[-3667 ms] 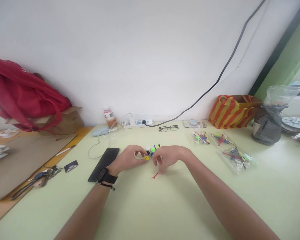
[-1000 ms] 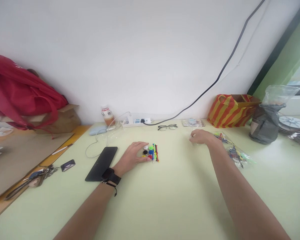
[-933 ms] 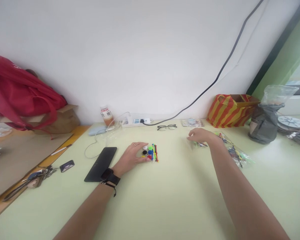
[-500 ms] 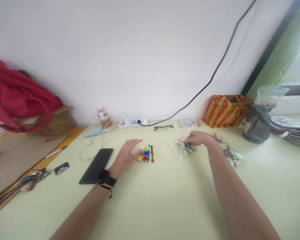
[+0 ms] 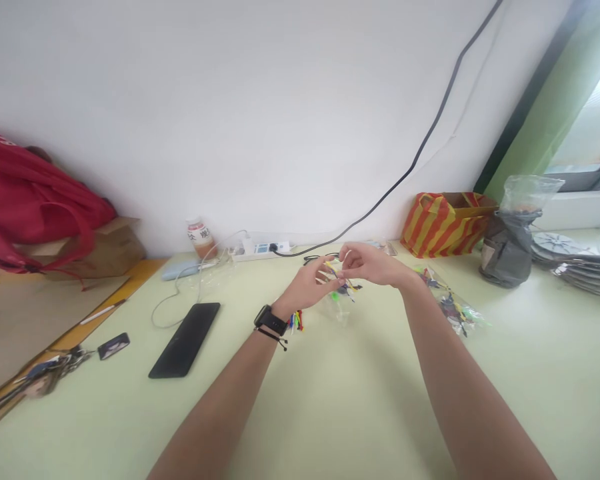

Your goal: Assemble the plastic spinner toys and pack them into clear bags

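Both hands meet above the middle of the table (image 5: pixel 325 413) at a small clear plastic bag (image 5: pixel 341 307) with colourful plastic pieces in it. My right hand (image 5: pixel 373 265) is closed, pinching the bag's upper part between thumb and fingers. From the other side, my left hand (image 5: pixel 309 285), with a black watch at the wrist, has its fingers curled on the bag. Under my left wrist lie small coloured sticks (image 5: pixel 297 321); the round coloured pieces beside them are hidden. More bags of coloured pieces (image 5: pixel 453 307) lie right of my right hand.
A black phone-like slab (image 5: pixel 185 340) lies at left, near keys (image 5: pixel 63 367) and a small picture card (image 5: pixel 114 346). Along the wall stand a bottle (image 5: pixel 200 238), a power strip (image 5: pixel 263 250), partly covered glasses (image 5: pixel 320 257), a striped bag (image 5: pixel 443 227) and a grey bag (image 5: pixel 509 250).
My right hand has lifted the bag and brought it left. My left hand has left the coloured pieces, moving right to the bag. The view has shifted slightly.
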Action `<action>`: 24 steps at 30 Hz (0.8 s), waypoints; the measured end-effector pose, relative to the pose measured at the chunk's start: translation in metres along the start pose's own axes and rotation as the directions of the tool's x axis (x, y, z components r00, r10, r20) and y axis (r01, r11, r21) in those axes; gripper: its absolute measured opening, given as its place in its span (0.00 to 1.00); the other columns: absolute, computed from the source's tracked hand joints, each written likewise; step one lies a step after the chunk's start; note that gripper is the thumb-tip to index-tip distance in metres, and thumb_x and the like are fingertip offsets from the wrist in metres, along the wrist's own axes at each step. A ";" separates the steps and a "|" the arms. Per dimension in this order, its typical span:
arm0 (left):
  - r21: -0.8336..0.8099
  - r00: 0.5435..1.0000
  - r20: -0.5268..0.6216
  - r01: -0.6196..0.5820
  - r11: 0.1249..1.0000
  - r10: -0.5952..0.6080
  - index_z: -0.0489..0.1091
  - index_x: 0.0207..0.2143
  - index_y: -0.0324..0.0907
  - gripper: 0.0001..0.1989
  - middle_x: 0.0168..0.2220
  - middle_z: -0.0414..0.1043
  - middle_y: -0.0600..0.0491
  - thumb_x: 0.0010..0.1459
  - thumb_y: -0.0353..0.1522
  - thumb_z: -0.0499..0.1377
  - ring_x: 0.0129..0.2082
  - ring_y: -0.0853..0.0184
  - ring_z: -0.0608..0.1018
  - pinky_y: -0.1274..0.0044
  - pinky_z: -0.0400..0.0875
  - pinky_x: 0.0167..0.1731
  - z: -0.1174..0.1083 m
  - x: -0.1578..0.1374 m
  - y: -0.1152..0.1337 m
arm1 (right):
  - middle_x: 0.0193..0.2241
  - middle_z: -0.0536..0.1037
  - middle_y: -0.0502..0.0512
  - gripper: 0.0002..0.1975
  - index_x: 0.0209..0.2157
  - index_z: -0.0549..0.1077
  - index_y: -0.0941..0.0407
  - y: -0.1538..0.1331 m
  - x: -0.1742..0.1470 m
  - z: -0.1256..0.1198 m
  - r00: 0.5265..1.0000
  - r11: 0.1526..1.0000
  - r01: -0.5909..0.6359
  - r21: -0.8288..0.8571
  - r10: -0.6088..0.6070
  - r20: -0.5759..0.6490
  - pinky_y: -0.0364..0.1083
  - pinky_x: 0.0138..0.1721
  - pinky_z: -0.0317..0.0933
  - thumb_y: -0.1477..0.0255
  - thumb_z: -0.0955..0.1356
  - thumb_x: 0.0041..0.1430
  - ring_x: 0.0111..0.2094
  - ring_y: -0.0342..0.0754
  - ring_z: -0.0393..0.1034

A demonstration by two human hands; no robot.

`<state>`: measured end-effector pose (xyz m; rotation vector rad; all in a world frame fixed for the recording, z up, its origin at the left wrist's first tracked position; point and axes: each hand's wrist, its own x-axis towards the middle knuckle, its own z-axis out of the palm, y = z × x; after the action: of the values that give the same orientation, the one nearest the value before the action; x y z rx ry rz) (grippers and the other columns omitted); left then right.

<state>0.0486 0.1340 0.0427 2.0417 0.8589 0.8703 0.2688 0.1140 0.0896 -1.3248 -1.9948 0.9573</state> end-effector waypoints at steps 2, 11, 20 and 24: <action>-0.108 1.000 0.019 -0.008 0.994 0.010 0.75 0.52 0.40 0.25 0.41 0.82 0.45 0.59 0.47 0.67 0.38 0.60 0.83 0.70 0.77 0.40 -0.003 -0.001 -0.003 | 0.37 0.81 0.54 0.17 0.44 0.72 0.54 -0.011 -0.002 -0.001 0.998 0.999 0.034 0.016 -0.035 0.048 0.44 0.36 0.66 0.64 0.75 0.56 0.38 0.49 0.76; -0.256 0.994 -0.104 -0.001 0.967 -0.026 0.81 0.39 0.40 0.17 0.41 0.83 0.47 0.61 0.46 0.66 0.40 0.61 0.82 0.71 0.77 0.41 -0.016 -0.010 -0.001 | 0.29 0.80 0.52 0.12 0.33 0.78 0.56 -0.023 -0.005 -0.007 0.992 0.977 0.123 -0.175 -0.120 0.028 0.43 0.31 0.62 0.61 0.68 0.63 0.31 0.46 0.72; -0.349 0.956 -0.293 -0.131 0.928 0.025 0.82 0.37 0.40 0.15 0.37 0.83 0.48 0.55 0.42 0.72 0.38 0.61 0.82 0.69 0.78 0.43 -0.011 -0.008 0.013 | 0.37 0.80 0.54 0.13 0.37 0.75 0.55 -0.039 -0.013 -0.006 0.988 0.976 0.150 -0.160 -0.153 -0.006 0.45 0.38 0.65 0.59 0.68 0.63 0.38 0.49 0.73; -0.281 0.953 -0.303 -0.120 0.952 0.031 0.80 0.39 0.40 0.17 0.40 0.82 0.47 0.59 0.45 0.68 0.40 0.61 0.81 0.70 0.76 0.43 -0.010 -0.007 0.014 | 0.30 0.78 0.54 0.16 0.34 0.77 0.56 -0.038 -0.012 -0.007 0.984 0.964 0.168 -0.205 -0.176 -0.020 0.45 0.36 0.63 0.59 0.67 0.65 0.34 0.48 0.71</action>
<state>0.0408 0.1250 0.0572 1.7163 0.7543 1.2908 0.2576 0.0946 0.1234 -1.2381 -2.1833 0.6578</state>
